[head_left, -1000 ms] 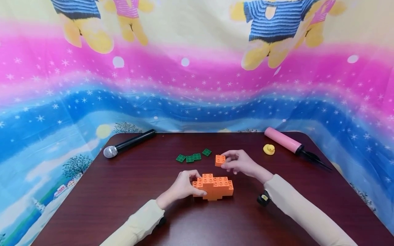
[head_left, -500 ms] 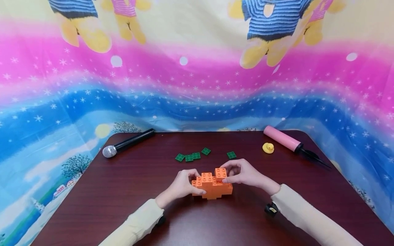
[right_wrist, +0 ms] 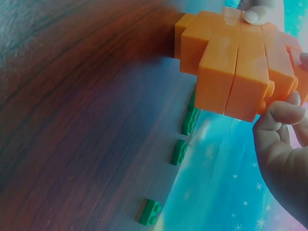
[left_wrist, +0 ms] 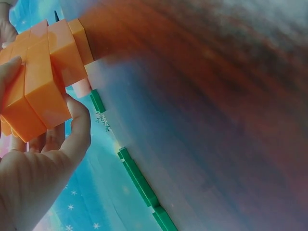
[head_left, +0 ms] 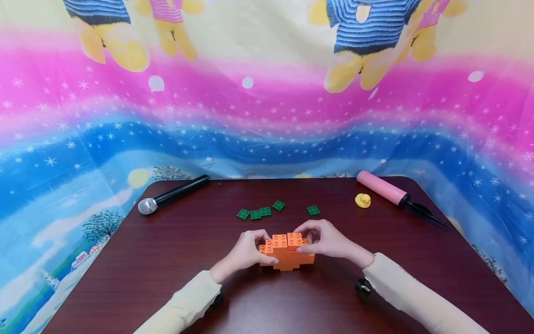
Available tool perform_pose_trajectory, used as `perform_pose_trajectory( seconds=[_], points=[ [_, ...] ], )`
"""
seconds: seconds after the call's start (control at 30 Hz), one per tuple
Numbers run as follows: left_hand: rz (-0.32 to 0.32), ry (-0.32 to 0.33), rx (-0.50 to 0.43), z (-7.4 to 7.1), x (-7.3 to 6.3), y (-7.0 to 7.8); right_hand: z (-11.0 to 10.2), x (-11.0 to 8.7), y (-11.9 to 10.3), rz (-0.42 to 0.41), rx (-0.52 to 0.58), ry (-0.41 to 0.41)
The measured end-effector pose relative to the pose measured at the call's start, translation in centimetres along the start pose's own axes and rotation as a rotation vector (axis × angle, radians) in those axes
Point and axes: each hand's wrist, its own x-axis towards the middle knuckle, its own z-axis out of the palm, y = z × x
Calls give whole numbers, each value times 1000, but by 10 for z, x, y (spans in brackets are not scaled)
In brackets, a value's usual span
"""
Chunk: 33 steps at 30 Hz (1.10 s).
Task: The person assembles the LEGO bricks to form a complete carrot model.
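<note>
Head view: orange block (head_left: pixel 294 241), held above the orange build (head_left: pixel 285 260) 0.5 s ago, now sits on it, directly right of another top block (head_left: pixel 279 240). Reads as the top layer gaining 1 block; whether it is pressed fully home, cannot tell. Right hand (head_left: pixel 327 239) pinches that block, thumb on its near face; left hand (head_left: pixel 244 250) grips the build's left end. Build is mid-table (head_left: pixel 146 260), nearer than the 5 green plates (head_left: pixel 313 210).

Left wrist view: left thumb and fingers curled round the build. Glossy plastic, smooth flat walls, thin seams, stepped outline. Tabletop reddish-brown, blurred.

Right wrist view: right fingers bent narrow by the studded edge; exact contact partly hidden. Round studs poke out. Plates low, squarish, studded; wood grain streaks the table.
</note>
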Motion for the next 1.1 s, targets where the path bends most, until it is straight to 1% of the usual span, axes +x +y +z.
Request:
perform_pose_trajectory(
  seconds=[0.1,0.37,0.43,0.53,0.63,0.8,0.87,0.9,0.97,1.1],
  points=[
    [-4,-3,1,0,0,1,2,-1,-1,-8,-30,23],
    [13,0,11,1,0,1,6,-3,-6,2,-54,63],
    [3,-1,7,1,0,1,7,-4,-6,0,-54,78],
    [1,1,8,2,1,1,8,-4,-4,-20,-64,101],
    [6,4,15,2,1,1,9,-4,-3,-46,-114,114],
    [6,6,28,1,0,1,8,-1,-7,-119,-197,105],
    [12,5,30,0,0,1,7,1,-9,-135,-226,97],
    [13,5,23,0,0,2,7,1,-10,-141,-244,93],
    [11,1,17,-1,-1,9,6,3,-12,-143,-275,75],
    [-6,-2,3,-1,-2,10,4,6,-18,-131,-319,26]
  ],
)
